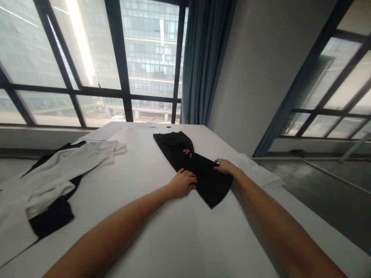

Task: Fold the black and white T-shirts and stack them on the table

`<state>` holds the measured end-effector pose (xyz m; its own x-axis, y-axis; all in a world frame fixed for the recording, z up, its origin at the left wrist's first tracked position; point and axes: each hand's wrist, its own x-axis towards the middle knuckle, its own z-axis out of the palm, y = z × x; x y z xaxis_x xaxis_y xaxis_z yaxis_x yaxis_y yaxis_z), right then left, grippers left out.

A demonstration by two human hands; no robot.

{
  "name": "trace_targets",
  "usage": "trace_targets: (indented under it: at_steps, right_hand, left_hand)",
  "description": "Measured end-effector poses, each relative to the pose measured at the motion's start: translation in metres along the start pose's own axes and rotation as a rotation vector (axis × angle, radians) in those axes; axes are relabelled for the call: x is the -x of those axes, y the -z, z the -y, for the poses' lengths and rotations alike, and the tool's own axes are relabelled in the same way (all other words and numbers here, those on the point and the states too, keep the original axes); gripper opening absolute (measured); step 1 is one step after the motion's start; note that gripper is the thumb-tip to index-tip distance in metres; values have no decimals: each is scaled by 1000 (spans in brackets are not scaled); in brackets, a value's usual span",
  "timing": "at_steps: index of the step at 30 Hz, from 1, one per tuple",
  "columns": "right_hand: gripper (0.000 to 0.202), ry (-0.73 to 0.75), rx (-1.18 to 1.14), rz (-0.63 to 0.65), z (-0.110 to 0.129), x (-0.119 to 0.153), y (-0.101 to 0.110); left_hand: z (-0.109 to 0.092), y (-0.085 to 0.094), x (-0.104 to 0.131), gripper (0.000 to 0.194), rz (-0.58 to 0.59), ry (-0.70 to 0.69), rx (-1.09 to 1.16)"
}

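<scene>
A black garment [203, 173] with a small pink print lies partly folded on the white table. Its exact kind cannot be made out. Along its left edge, my left hand [183, 183] rests with the fingers curled over the cloth. My right hand [225, 166] grips the opposite edge, thumb and fingers closed on the fabric. The far end of the garment is bunched, and the near end spreads flat to a pointed corner.
White and black clothes [58, 177] lie heaped on the table's left side. White sheets [101, 132] are at the far left, and a thin white piece [257, 170] hangs at the right edge. Beyond the white table [174, 239] are windows and a blue curtain [203, 58].
</scene>
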<state>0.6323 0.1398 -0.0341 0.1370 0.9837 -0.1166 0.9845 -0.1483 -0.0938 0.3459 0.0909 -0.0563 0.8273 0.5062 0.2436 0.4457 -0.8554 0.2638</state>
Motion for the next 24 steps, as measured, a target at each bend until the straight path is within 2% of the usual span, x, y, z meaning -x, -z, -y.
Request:
trace_targets:
  at_steps: [3, 6, 9, 11, 14, 17, 20, 22, 24]
  right_hand:
    - [61, 5, -8, -27, 0, 23, -4]
    - [82, 57, -86, 10, 9, 52, 0]
    - [98, 131, -303, 239, 29, 85, 6]
    - [93, 204, -379, 392, 45, 106, 10]
    - [72, 304, -332, 522, 65, 125, 17]
    - [61, 316, -284, 587, 70, 127, 23]
    - [54, 307, -331, 575, 63, 121, 23]
    - [47, 301, -406, 534, 56, 116, 18]
    - [42, 311, -466, 497, 46, 114, 12]
  left_hand:
    - [12, 11, 6, 22, -13, -8, 31]
    - [33, 37, 39, 24, -40, 51, 164]
    - [51, 62, 86, 25, -115, 73, 286]
    - [56, 69, 115, 27, -140, 92, 306]
    - [51, 67, 151, 27, -114, 91, 278]
    - [34, 64, 171, 27, -56, 21, 203]
    - [16, 64, 177, 31, -22, -26, 148]
    - [8, 65, 175, 31, -60, 32, 206]
    - [4, 64, 172, 33, -145, 122, 283]
